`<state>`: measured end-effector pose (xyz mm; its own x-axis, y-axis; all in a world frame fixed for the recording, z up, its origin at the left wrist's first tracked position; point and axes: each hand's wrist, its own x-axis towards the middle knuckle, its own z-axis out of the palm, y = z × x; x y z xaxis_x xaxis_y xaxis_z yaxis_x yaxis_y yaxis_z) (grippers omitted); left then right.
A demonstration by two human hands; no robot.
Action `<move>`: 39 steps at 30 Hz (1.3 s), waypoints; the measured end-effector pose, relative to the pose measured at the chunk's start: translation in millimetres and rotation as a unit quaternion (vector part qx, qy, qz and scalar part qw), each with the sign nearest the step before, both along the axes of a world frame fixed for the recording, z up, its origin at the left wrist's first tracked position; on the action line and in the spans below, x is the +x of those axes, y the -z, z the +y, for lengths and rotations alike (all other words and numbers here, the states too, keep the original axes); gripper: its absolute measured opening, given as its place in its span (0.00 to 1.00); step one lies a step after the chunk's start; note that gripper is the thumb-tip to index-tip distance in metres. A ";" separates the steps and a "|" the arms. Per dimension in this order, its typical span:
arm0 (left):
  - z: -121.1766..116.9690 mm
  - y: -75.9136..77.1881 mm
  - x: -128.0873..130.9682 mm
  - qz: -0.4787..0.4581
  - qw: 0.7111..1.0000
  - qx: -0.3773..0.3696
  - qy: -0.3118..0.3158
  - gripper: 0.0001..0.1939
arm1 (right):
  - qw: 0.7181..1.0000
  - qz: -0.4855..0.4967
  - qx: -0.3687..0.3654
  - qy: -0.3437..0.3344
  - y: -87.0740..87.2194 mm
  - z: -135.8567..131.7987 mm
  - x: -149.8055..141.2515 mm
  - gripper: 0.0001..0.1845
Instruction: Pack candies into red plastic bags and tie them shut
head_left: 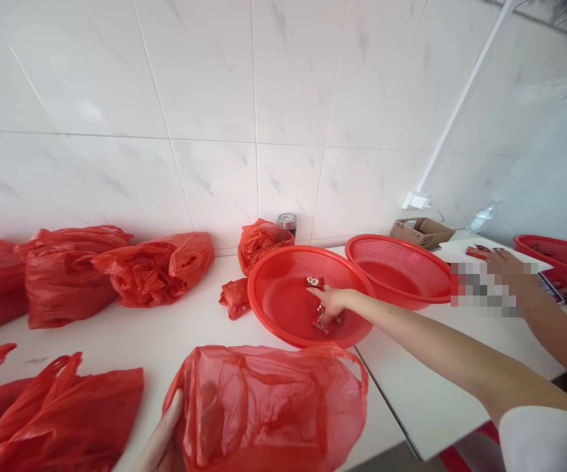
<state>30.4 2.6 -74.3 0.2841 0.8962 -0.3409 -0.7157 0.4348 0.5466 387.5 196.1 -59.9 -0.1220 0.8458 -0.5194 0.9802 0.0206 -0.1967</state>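
Observation:
My right hand (333, 303) reaches into the nearer red mesh basket (268, 301) and its fingers are closed on a small red wrapped candy (320, 319). Another small red-and-white candy (314, 282) lies in the basket just beyond my fingers. At the bottom edge, my left hand (162, 439) grips the left side of a red plastic bag (268, 406) that stands open-mouthed on the white table (165, 334).
A second red basket (401, 269) sits to the right. Several full red bags (155, 269) line the tiled wall, and more lie at bottom left (52, 410). A dark jar (287, 223) and cardboard box (421, 231) stand at the back. Another person's hands (504, 269) work at far right.

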 end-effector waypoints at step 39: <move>-14.9 0.3 15.8 0.128 0.979 -0.086 -0.136 0.27 | 0.971 0.151 0.169 -0.069 -85.5 -58.3 -56.3 0.25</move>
